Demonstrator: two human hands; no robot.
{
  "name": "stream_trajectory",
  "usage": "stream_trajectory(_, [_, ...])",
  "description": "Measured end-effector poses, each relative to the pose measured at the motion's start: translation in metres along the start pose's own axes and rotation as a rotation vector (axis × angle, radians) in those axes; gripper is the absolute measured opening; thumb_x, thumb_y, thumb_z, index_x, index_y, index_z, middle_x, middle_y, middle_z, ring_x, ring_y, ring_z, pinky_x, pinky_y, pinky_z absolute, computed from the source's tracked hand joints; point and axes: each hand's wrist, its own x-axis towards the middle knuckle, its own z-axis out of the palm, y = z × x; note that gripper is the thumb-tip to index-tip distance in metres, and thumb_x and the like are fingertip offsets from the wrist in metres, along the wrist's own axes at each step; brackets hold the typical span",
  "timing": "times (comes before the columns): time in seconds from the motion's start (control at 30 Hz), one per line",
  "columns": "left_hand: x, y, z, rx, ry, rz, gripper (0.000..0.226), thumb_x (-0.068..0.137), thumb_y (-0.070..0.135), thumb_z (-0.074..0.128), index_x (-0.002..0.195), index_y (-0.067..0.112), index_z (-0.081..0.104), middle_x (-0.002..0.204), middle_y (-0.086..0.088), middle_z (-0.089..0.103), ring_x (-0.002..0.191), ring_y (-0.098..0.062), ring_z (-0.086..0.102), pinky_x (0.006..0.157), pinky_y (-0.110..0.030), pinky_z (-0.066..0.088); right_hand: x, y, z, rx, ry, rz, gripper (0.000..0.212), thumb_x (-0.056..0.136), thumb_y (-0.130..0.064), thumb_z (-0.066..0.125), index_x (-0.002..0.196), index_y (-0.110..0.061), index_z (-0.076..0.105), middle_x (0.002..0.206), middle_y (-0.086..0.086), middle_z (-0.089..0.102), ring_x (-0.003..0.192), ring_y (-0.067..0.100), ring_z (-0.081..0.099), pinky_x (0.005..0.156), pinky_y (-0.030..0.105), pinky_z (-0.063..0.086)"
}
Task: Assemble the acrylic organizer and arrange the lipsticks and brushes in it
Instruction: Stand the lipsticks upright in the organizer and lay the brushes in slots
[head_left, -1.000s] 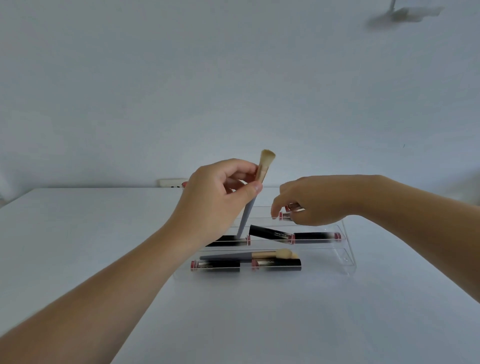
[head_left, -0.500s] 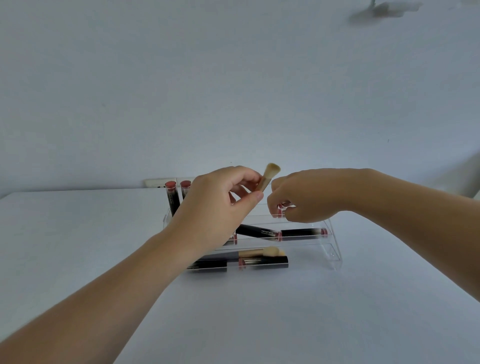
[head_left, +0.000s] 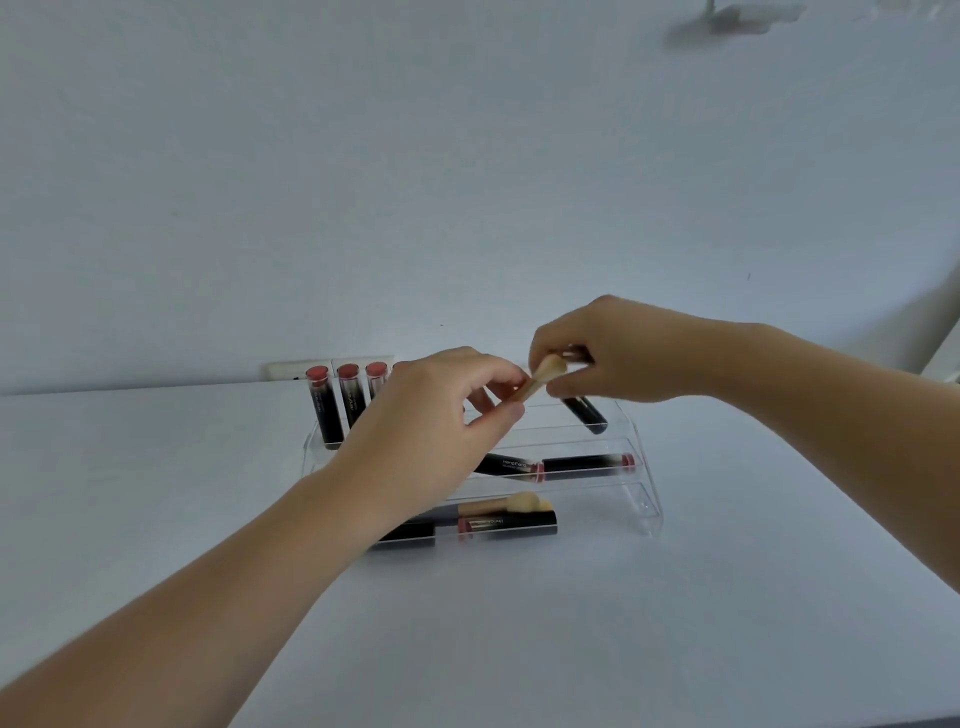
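A clear stepped acrylic organizer (head_left: 647, 512) stands on the white table. Three lipsticks (head_left: 349, 397) stand upright in its back row at the left. Black lipsticks (head_left: 587, 464) lie along the middle step. Another brush (head_left: 519, 503) and more lipsticks (head_left: 506, 526) lie on the front step. My left hand (head_left: 431, 431) pinches a small tan-bristled brush (head_left: 544, 373) above the back row, bristles pointing up and right. My right hand (head_left: 618, 353) hovers just right of it, fingertips at the bristles, holding a tilted black lipstick (head_left: 588, 415) whose lower end hangs over the back row.
The white table (head_left: 571, 623) runs back to a pale wall. A white socket strip (head_left: 291, 369) sits at the wall behind the organizer. My two forearms cross the space in front of the organizer.
My left hand has carried the brush lower and to the right until its bristles meet my right fingers. My right hand has lifted slightly. The upright lipsticks at the back left have come into sight.
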Motion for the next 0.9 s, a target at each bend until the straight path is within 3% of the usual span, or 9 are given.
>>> stream_trajectory(0.1, [0.002,0.002,0.010,0.111,-0.100,0.052,0.011,0.094,0.029,0.067,0.101,0.034,0.074,0.091,0.019,0.066,0.086,-0.002,0.063,0.075,-0.023,0.050,-0.012,0.008,-0.009,0.182,0.214,0.049,0.017,0.089,-0.023,0.074,0.085,-0.037,0.065,0.066,-0.039,0.057,0.060,-0.010,0.051,0.059,0.003,0.038])
stream_trajectory(0.17, [0.005,0.004,0.017,0.204,-0.156,0.105,0.013,0.097,0.030,0.064,0.104,0.031,0.075,0.092,0.014,0.068,0.088,-0.007,0.060,0.077,-0.034,0.052,-0.018,0.013,-0.009,0.266,0.310,0.081,0.019,0.088,-0.020,0.075,0.085,-0.037,0.066,0.061,-0.036,0.056,0.055,-0.004,0.048,0.056,0.004,0.037])
stream_trajectory(0.37, [0.013,0.004,0.043,0.405,-0.261,0.235,0.019,0.102,0.031,0.054,0.105,0.029,0.073,0.098,0.010,0.072,0.091,-0.015,0.057,0.077,-0.027,0.035,-0.030,0.011,-0.005,0.323,0.376,0.094,0.014,0.088,-0.017,0.073,0.087,-0.029,0.068,0.057,-0.033,0.054,0.051,0.001,0.042,0.052,0.006,0.034])
stream_trajectory(0.5, [0.014,0.002,0.052,0.495,-0.197,0.338,0.016,0.100,0.027,0.060,0.101,0.024,0.076,0.098,0.005,0.070,0.092,-0.021,0.059,0.081,-0.036,0.047,-0.031,0.006,-0.003,0.341,0.385,0.081,0.013,0.089,-0.017,0.073,0.087,-0.029,0.068,0.057,-0.033,0.054,0.050,0.001,0.041,0.050,0.007,0.033])
stream_trajectory(0.67, [0.002,0.000,0.037,0.443,-0.036,0.298,0.003,0.087,0.020,0.079,0.088,0.018,0.078,0.084,0.002,0.067,0.077,-0.024,0.059,0.070,-0.037,0.050,-0.033,0.003,-0.002,0.365,0.403,0.067,0.009,0.089,-0.018,0.073,0.089,-0.027,0.069,0.055,-0.031,0.053,0.050,0.002,0.040,0.051,0.008,0.033])
stream_trajectory(0.9, [-0.022,-0.027,-0.016,0.509,-0.139,0.117,0.011,0.094,0.025,0.068,0.086,0.025,0.076,0.080,0.011,0.069,0.080,-0.018,0.061,0.069,-0.028,0.037,-0.025,-0.007,0.015,0.458,0.418,0.054,0.012,0.089,-0.021,0.074,0.087,-0.031,0.069,0.058,-0.028,0.054,0.051,0.004,0.038,0.053,0.007,0.034])
